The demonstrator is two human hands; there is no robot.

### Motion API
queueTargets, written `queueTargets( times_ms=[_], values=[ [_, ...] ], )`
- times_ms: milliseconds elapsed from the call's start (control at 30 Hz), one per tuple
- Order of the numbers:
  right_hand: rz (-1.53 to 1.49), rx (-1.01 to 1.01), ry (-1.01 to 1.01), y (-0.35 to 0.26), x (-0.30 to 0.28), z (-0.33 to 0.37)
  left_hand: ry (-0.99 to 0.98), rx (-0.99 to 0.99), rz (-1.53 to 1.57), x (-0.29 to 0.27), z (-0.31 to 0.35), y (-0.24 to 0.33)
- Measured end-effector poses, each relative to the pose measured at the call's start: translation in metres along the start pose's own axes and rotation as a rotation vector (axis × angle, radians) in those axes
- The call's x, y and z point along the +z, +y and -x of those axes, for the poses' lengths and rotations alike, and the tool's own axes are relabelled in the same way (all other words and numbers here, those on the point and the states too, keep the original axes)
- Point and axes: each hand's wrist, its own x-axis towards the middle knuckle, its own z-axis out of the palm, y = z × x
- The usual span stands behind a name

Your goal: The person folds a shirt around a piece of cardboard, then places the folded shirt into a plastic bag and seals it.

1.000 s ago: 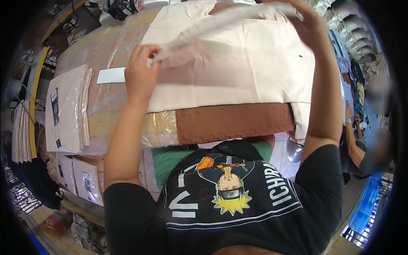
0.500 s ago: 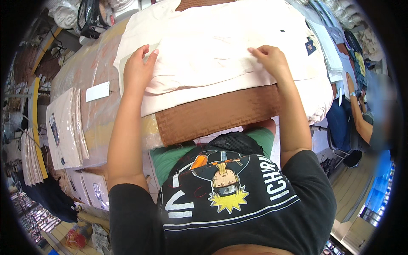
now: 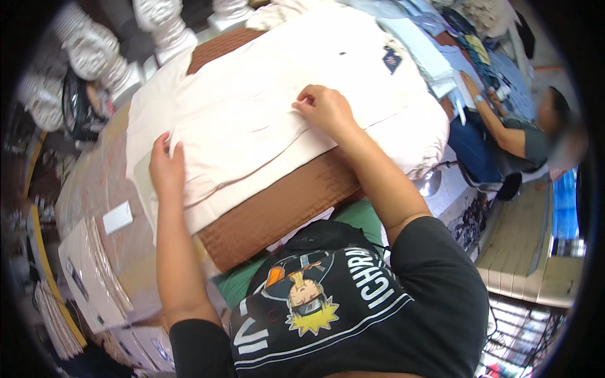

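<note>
A cream garment [image 3: 252,82] lies spread over the table, its near part folded into a flat panel. My left hand [image 3: 167,170] is at the left edge of this panel, thumb and fingers apart, open beside the cloth. Over the panel's right part, my right hand [image 3: 328,112] has its fingers curled in toward the thumb. Whether cloth is between those fingertips is hidden. A dark blue tag [image 3: 391,60] rests on the garment at the far right. A brown textured mat [image 3: 277,214] shows under its near edge.
At left, a plastic-covered surface holds a white card [image 3: 118,217] and packed folded garments [image 3: 94,277]. White carved posts [image 3: 94,50] stand at the back left. On the right, a co-worker's arm [image 3: 495,120] reaches toward light blue cloth [image 3: 419,53].
The view has turned, so the table appears tilted and shifted left. My right hand has come off the panel's right edge, inward over the cloth; my left stays by the left edge.
</note>
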Motion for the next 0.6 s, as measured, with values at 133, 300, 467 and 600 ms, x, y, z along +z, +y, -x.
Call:
queueTargets(
  times_ms=[133, 300, 467, 600],
  values=[
    [-0.007, 0.013, 0.017, 0.005, -0.026, -0.006, -0.06, -0.145, 0.158, -0.008, -0.023, 0.001],
    [0.07, -0.077, 0.075, 0.028, -0.049, -0.035, -0.102, 0.04, 0.344, -0.014, -0.115, -0.083],
    [0.251, -0.027, 0.133, 0.06, -0.076, -0.083, -0.277, -0.064, -0.08, -0.008, -0.195, -0.087],
    [0.331, -0.133, 0.131, 0.085, -0.066, -0.159, -0.335, -0.134, -0.488, 0.002, -0.242, -0.123]
  ],
)
